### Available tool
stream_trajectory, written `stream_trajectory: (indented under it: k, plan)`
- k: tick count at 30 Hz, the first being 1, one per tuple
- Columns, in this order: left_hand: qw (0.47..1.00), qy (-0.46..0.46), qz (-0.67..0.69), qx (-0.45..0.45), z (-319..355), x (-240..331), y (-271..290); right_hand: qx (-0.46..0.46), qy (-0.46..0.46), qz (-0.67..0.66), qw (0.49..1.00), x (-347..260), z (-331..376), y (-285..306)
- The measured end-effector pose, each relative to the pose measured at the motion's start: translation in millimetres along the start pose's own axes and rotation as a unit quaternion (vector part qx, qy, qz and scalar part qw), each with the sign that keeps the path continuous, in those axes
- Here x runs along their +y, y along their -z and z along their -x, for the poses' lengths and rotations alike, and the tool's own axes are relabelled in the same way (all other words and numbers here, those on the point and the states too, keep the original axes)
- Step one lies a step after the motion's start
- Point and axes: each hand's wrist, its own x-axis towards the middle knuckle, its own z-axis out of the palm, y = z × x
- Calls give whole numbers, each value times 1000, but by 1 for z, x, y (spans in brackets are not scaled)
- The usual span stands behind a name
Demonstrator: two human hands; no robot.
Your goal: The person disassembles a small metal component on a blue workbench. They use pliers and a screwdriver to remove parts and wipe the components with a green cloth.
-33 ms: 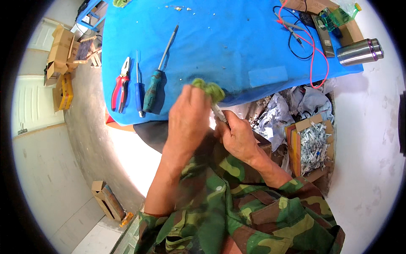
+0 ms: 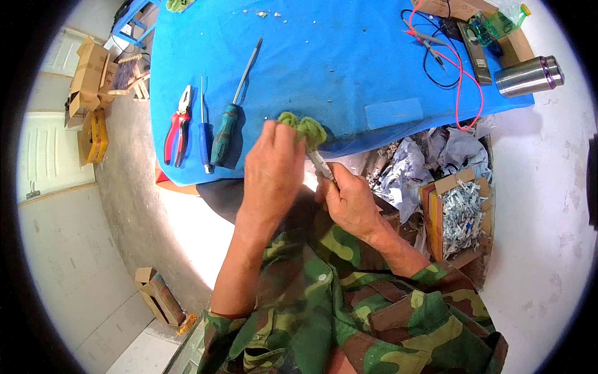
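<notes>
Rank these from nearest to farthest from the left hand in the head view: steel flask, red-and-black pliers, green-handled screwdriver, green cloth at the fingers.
1. Green cloth: at the left hand's fingers.
2. Green-handled screwdriver: just left of that hand.
3. Red-and-black pliers: farther left.
4. Steel flask: far right, on its side.

A crumpled green cloth (image 2: 311,131) is bunched at the fingers of the left hand (image 2: 272,171), bulging out beyond them to the right. A slim, pale rod-like tool (image 2: 320,164) slants up and leftward from the right hand (image 2: 350,202), its upper end meeting the cloth.
</notes>
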Motion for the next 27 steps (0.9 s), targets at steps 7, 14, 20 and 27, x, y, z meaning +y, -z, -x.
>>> stream_trajectory:
  k: [7, 14, 20, 27]
  plan:
    - [992, 52, 105, 37, 1, -1, 10, -36, -25, -86, 995, -9, 3, 5]
    - [988, -7, 143, -58, 37, 33, 14, -71, 59, -160, 983, 8, -2, 3]
    - [994, -32, 82, -60, 26, 29, 2, -87, -72, -234, 966, 3, 2, 7]
    - [988, -4, 138, 63, 21, 6, -5, -129, -136, -391, 901, 4, 3, 10]
